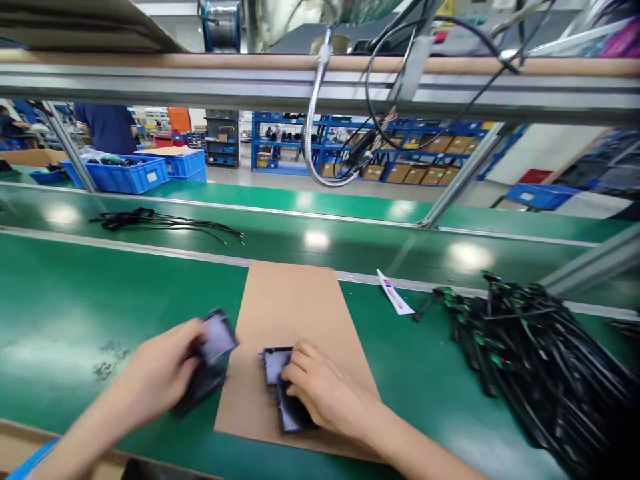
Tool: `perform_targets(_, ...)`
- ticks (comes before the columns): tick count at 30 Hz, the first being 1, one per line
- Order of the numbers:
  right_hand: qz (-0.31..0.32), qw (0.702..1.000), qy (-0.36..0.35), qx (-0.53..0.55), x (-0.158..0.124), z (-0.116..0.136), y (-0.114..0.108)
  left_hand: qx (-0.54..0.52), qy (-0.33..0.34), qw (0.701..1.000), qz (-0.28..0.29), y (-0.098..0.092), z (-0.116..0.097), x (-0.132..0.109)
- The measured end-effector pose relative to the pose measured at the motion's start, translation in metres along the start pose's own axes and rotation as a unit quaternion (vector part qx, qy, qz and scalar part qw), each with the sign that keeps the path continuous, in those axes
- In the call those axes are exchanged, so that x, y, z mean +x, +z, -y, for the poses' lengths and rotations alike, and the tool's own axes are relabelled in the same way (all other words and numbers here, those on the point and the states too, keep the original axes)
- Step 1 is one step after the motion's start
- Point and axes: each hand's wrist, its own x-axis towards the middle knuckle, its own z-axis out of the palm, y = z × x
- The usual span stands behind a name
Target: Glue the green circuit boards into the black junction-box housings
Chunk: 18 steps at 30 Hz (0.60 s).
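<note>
My left hand [173,363] is closed on a flat black rectangular case [219,337] with a pale grey panel, held just left of the cardboard sheet [295,293]; both are smeared by motion. Under that hand a second dark shape [200,390] shows, and I cannot tell whether it is part of the same piece. On the cardboard, my right hand [320,387] curls its fingers over the edge of a black rectangular case [293,410]. Partly beneath it lies another similar case [274,363] with a grey face. My right fingertips are partly hidden.
A heap of black cabled parts [540,353] covers the bench at right. A white label strip [395,293] lies near the ledge, and black cables [165,220] rest behind it. A metal flexible hose [313,127] hangs from the overhead rail [200,80]. Blue bins [125,175] stand back left.
</note>
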Motion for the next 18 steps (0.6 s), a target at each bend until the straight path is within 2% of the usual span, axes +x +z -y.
perform_targets(1,-0.011,1.0,0.023,-0.001,-0.01,-0.01,0.004,-0.002,0.067,0.997,0.042,0.009,-0.029,0.033)
perform_targets(4,-0.038,0.997,0.071,-0.001,-0.03,-0.034,0.012,-0.004,0.129,0.989,0.074,0.045,-0.101,0.119)
perform_targets(5,-0.044,0.996,0.079,0.003,-0.035,-0.038,0.013,-0.004,0.142,0.986,0.085,0.059,-0.117,0.138)
perform_targets(7,-0.057,0.995,0.084,0.021,-0.044,-0.042,0.012,-0.005,0.161,0.981,0.108,0.083,-0.136,0.162)
perform_targets(9,-0.073,0.993,0.086,0.042,-0.051,-0.043,0.009,-0.013,0.171,0.977,0.125,0.099,-0.14,0.169)
perform_targets(11,-0.083,0.992,0.082,0.052,-0.056,-0.043,0.008,-0.026,0.176,0.975,0.133,0.107,-0.136,0.17)
perform_targets(14,-0.081,0.993,0.067,0.048,-0.052,-0.045,0.012,-0.044,0.163,0.979,0.118,0.104,-0.126,0.174)
perform_targets(18,-0.087,0.994,0.06,0.038,-0.038,-0.048,0.019,-0.031,0.101,0.993,0.049,0.094,-0.11,0.193)
